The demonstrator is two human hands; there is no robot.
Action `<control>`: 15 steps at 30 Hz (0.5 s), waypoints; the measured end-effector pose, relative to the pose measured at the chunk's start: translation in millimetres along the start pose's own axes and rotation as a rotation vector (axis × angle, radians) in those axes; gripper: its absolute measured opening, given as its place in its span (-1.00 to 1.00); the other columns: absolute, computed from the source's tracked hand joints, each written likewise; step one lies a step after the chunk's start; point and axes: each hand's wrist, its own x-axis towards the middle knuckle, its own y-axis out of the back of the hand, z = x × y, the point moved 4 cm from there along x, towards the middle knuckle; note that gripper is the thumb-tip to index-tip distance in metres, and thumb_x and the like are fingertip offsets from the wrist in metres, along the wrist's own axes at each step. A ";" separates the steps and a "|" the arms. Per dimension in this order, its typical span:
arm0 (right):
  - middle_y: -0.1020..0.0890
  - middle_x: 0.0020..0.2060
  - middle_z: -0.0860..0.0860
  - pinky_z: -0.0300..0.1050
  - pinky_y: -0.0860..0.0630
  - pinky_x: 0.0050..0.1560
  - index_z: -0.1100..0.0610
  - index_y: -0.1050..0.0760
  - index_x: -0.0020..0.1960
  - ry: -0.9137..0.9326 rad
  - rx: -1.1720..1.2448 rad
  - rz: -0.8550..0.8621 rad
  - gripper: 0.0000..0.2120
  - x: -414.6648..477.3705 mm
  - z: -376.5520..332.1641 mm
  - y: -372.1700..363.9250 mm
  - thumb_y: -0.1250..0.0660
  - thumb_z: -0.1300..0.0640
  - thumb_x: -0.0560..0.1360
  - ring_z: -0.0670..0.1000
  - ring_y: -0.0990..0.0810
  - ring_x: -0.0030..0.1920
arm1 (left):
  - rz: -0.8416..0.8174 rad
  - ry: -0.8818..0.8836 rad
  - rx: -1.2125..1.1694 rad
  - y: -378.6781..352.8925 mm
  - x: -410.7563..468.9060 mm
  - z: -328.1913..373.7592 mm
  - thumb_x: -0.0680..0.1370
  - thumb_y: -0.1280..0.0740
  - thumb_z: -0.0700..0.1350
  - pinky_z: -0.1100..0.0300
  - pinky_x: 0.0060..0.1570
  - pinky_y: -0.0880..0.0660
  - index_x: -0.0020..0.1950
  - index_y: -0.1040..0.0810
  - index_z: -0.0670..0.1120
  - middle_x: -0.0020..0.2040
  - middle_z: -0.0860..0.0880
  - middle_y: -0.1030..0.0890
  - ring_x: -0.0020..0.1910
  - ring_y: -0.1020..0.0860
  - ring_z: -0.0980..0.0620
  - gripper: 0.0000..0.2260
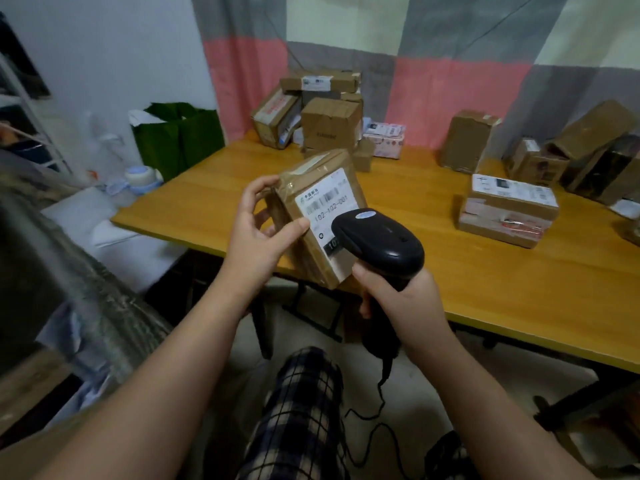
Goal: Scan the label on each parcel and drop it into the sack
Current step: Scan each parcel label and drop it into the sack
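Note:
My left hand (258,225) grips a small taped cardboard parcel (311,252) by its left edge, thumb on the white label (327,202), which faces me with a barcode and the number 102-102-081. My right hand (398,299) holds a black corded barcode scanner (381,239) by its handle. The scanner's head sits just over the label's lower right part and hides it. A woven grey sack (86,296) is at the far left, blurred, close to me.
The wooden table (485,278) carries a pile of cardboard parcels (322,112) at the back, a labelled parcel (509,209) on the right, and several more boxes (571,157) at the far right. A green bag (178,136) stands left of the table. The scanner cord (377,407) hangs by my knee.

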 end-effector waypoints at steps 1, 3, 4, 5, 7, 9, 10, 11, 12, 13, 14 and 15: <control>-0.55 -0.45 -0.08 -0.20 -0.50 -0.37 0.13 -0.53 -0.09 -0.039 0.053 -0.050 -0.91 -1.2 6.1 -17.0 -0.43 0.22 0.46 -0.03 -0.51 -0.41 | 0.060 -0.002 0.017 23.2 -16.2 1.9 0.44 -0.45 -0.29 0.29 0.02 -0.54 0.21 -0.36 0.13 0.27 0.06 -0.44 0.18 -0.53 0.12 -0.50; -0.57 -0.44 -0.12 -0.25 -0.48 -0.35 0.13 -0.52 -0.08 -0.149 0.138 -0.169 -0.87 -4.2 24.6 -55.7 -0.46 0.25 0.43 -0.10 -0.54 -0.38 | 0.181 -0.016 0.098 76.7 -52.6 4.6 0.44 -0.45 -0.28 0.32 0.02 -0.54 0.19 -0.35 0.18 0.23 0.13 -0.45 0.16 -0.54 0.23 -0.50; -0.59 -0.42 -0.12 -0.25 -0.50 -0.33 0.13 -0.52 -0.10 -0.207 0.163 -0.227 -0.86 -7.1 35.9 -76.5 -0.47 0.26 0.42 -0.11 -0.58 -0.35 | 0.244 -0.015 0.149 104.0 -72.0 5.7 0.43 -0.46 -0.26 0.35 0.02 -0.53 0.18 -0.35 0.19 0.23 0.13 -0.45 0.16 -0.54 0.25 -0.49; -0.62 -0.39 -0.10 -0.20 -0.53 -0.28 0.13 -0.55 -0.13 -0.251 0.156 -0.274 -0.86 -10.5 49.3 -97.7 -0.49 0.26 0.41 -0.09 -0.62 -0.29 | 0.310 -0.009 0.196 131.7 -91.9 7.4 0.41 -0.50 -0.21 0.33 0.04 -0.52 0.18 -0.35 0.20 0.24 0.11 -0.46 0.18 -0.53 0.22 -0.48; -0.69 -0.22 -0.06 -0.08 -0.58 -0.10 0.09 -0.61 -0.08 -0.287 0.057 -0.346 -0.83 -20.1 75.9 -139.4 -0.55 0.20 0.36 -0.03 -0.65 -0.13 | 0.450 0.025 0.292 184.7 -128.3 8.8 0.35 -0.50 -0.03 0.15 0.18 -0.51 0.21 -0.36 0.24 0.30 0.02 -0.45 0.25 -0.51 0.09 -0.48; -0.68 -0.04 -0.04 -0.08 -0.56 0.07 0.03 -0.60 0.06 -0.273 -0.059 -0.420 -0.67 -32.3 100.9 -181.9 -0.58 0.13 0.34 -0.07 -0.63 -0.01 | 0.579 0.096 0.378 228.8 -156.8 7.1 0.33 -0.46 0.08 -0.02 0.26 -0.46 0.23 -0.36 0.26 0.36 -0.02 -0.40 0.30 -0.46 0.03 -0.48; -0.66 0.02 -0.01 -0.08 -0.54 0.12 0.03 -0.58 0.10 -0.257 -0.132 -0.452 -0.62 -36.7 114.3 -201.6 -0.59 0.08 0.32 -0.07 -0.61 0.04 | 0.619 0.127 0.408 245.7 -166.6 4.6 0.33 -0.46 0.08 -0.05 0.26 -0.46 0.24 -0.35 0.26 0.38 -0.04 -0.38 0.31 -0.45 0.03 -0.47; -0.63 0.09 0.04 -0.05 -0.52 0.18 0.05 -0.56 0.14 -0.232 -0.223 -0.456 -0.52 -39.3 126.9 -219.2 -0.60 -0.01 0.28 -0.02 -0.58 0.11 | 0.639 0.148 0.431 258.3 -173.7 1.5 0.36 -0.48 0.04 -0.05 0.27 -0.46 0.26 -0.35 0.24 0.39 -0.06 -0.36 0.32 -0.44 0.03 -0.46; -0.58 0.17 0.08 -0.02 -0.49 0.23 0.07 -0.53 0.21 -0.212 -0.324 -0.450 -0.37 -39.9 139.2 -234.1 -0.60 -0.11 0.23 0.04 -0.53 0.22 | 0.652 0.167 0.458 267.7 -178.6 -2.5 0.39 -0.50 -0.03 -0.02 0.27 -0.47 0.28 -0.35 0.22 0.39 -0.09 -0.35 0.31 -0.44 0.05 -0.46; -0.52 0.25 0.11 0.00 -0.45 0.28 0.11 -0.48 0.28 -0.210 -0.408 -0.446 -0.25 -40.5 150.7 -246.9 -0.59 -0.18 0.20 0.09 -0.46 0.31 | 0.659 0.177 0.482 274.2 -182.4 -7.2 0.42 -0.50 -0.10 0.04 0.27 -0.46 0.30 -0.35 0.19 0.40 -0.10 -0.34 0.29 -0.44 0.08 -0.46; -0.45 0.32 0.14 0.00 -0.41 0.32 0.15 -0.43 0.34 -0.227 -0.485 -0.444 -0.17 -40.0 162.8 -256.5 -0.57 -0.20 0.20 0.12 -0.40 0.36 | 0.674 0.188 0.509 279.2 -185.5 -12.1 0.44 -0.49 -0.15 0.14 0.26 -0.45 0.32 -0.36 0.14 0.40 -0.10 -0.32 0.26 -0.44 0.12 -0.46; -0.39 0.36 0.16 0.00 -0.40 0.33 0.19 -0.39 0.37 -0.253 -0.560 -0.441 -0.14 -39.5 172.0 -263.6 -0.57 -0.20 0.22 0.14 -0.36 0.39 | 0.693 0.199 0.529 283.3 -187.4 -15.6 0.44 -0.48 -0.17 0.22 0.25 -0.43 0.34 -0.36 0.09 0.41 -0.09 -0.31 0.23 -0.43 0.16 -0.46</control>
